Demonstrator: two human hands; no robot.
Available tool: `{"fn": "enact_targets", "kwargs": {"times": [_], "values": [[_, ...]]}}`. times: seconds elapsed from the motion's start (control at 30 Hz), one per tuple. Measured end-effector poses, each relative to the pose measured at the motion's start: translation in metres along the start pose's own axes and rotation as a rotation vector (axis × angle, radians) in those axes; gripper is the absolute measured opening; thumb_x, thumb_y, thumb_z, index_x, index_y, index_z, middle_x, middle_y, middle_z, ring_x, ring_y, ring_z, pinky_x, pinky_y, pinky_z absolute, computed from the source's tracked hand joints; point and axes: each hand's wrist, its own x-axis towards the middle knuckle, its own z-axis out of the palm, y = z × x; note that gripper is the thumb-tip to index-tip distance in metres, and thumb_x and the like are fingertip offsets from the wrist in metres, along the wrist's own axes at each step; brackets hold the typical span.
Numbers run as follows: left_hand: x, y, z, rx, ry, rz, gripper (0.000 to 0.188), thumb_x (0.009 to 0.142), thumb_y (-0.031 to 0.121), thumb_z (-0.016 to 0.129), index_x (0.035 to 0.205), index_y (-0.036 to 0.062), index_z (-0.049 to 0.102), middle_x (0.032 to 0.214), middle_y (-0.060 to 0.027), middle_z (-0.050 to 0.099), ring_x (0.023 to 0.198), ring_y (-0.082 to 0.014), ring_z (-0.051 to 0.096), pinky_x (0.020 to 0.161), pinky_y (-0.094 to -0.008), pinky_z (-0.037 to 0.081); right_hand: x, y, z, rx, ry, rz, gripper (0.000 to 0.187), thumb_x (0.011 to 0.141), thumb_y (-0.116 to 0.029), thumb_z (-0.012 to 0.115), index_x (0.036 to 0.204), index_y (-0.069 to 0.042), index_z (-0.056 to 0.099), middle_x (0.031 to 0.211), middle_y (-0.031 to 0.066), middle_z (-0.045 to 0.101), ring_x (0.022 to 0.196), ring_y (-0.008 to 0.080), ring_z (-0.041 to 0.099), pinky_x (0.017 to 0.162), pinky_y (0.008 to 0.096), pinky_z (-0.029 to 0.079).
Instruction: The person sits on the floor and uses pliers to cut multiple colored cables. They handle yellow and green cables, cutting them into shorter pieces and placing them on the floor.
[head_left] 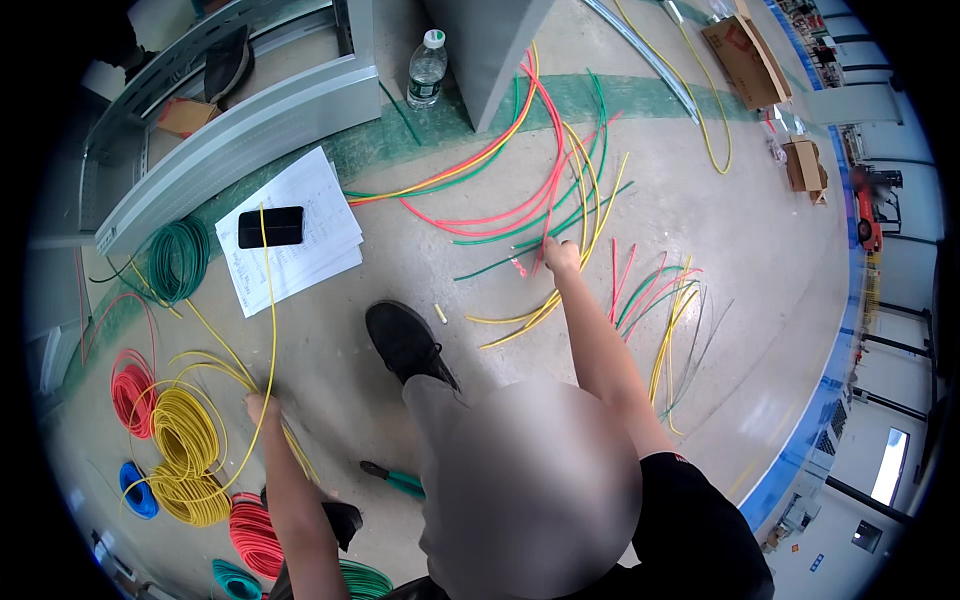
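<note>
Yellow wire (274, 330) lies near left, apparently pinched by the left hand (260, 406); I cannot tell whether the right hand (563, 258), farther right, grips the loose wires (557, 130). Gentle, even handling should avoid kinks.

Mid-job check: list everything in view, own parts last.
Loose wires: many, red, yellow, green, floor
Yellow coils: two, left
Red coils: two, left
Green coils: two, upper left, bottom
Blue coil: one, left
Teal coil: one, bottom left
Papers: several, white, upper left
Phone: one, black, on papers
Bottle: one, clear, top
Tool: one, green-handled, lower centre
Stub: one, pale yellow, centre
Cartons: three, brown, top right, upper left
Metal frames: count unclear, grey, upper left
Metal strips: count unclear, silver, top right
Forklift: one, red, far right
Blurred shape: one, grey, lower centre
Shoes: two, black, centre, lower left
Left hand: one, bare, on yellow wire
Right hand: one, bare, on loose wires
</note>
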Motion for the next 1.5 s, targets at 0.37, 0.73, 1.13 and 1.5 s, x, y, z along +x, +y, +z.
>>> {"fn": "enact_targets", "kwargs": {"times": [0.37, 0.73, 1.13, 1.5], "values": [[-0.088, -0.039, -0.019, -0.250, 0.160, 0.127, 0.044, 0.084, 0.010, 0.054, 0.122, -0.0116, 0.047, 0.088, -0.0243, 0.064, 0.081, -0.0365, 0.062, 0.074, -0.0433, 0.047, 0.008, -0.073, 0.002, 0.050, 0.258, 0.323, 0.063, 0.078, -0.041, 0.070, 0.114, 0.009, 0.054, 0.111, 0.0226, 0.063, 0.102, 0.0344, 0.063, 0.086, 0.0433, 0.052], [-0.169, -0.029, 0.019, -0.313, 0.077, 0.079, 0.042, 0.081, 0.004, 0.054, 0.122, -0.0061, 0.049, 0.088, -0.0199, 0.063, 0.080, -0.0316, 0.062, 0.074, -0.0402, 0.049, 0.036, -0.100, -0.008, -0.129, 0.152, 0.295, 0.037, 0.074, -0.033, 0.070, 0.102, -0.009, 0.070, 0.108, 0.0134, 0.067, 0.102, 0.0287, 0.065, 0.085, 0.0392, 0.053], [-0.193, -0.058, 0.022, -0.572, -0.002, 0.021, 0.041, 0.084, 0.005, 0.055, 0.123, -0.0069, 0.048, 0.084, -0.0133, 0.062, 0.072, -0.0212, 0.061, 0.068, -0.0333, 0.049, 0.057, -0.030, -0.049, 1.007, -0.244, 0.029, 0.011, 0.091, -0.003, 0.049, 0.086, 0.003, 0.055, 0.074, 0.0106, 0.056, 0.063, 0.0205, 0.058, 0.058, 0.0283, 0.050], [-0.238, -0.022, 0.030, -0.893, -0.374, -0.018, 0.030, 0.088, 0.011, 0.054, 0.113, -0.0041, 0.060, 0.089, -0.0135, 0.067, 0.076, -0.0182, 0.065, 0.067, -0.0312, 0.051, -0.182, -0.081, -0.149, 1.928, -0.447, 0.469, 0.027, 0.096, -0.005, 0.047, 0.120, 0.007, 0.047, 0.111, 0.0159, 0.055, 0.103, 0.0233, 0.052, 0.095, 0.0392, 0.044]]}}
